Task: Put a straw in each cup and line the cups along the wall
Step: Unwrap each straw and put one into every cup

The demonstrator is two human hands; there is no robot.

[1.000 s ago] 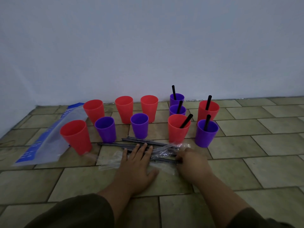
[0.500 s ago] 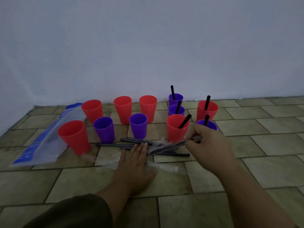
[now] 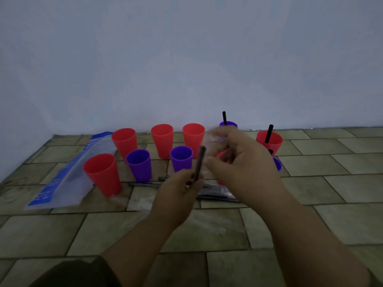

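Straw (image 3: 199,162) held upright in the left hand (image 3: 178,191), well short of the wall (image 3: 186,59). Right hand (image 3: 242,162) beside it, blurred; its grip cannot be told. Six cups (image 3: 102,172) stand strawless, unaligned; at least two hold straws.

Both bare forearms reach forward and converge. The left hand (image 3: 178,195) curls its fingers round a thin dark straw (image 3: 199,162), holding it nearly upright. The right hand (image 3: 242,162), blurred, hovers just beside the straw's top with fingers bent; its grip is unclear
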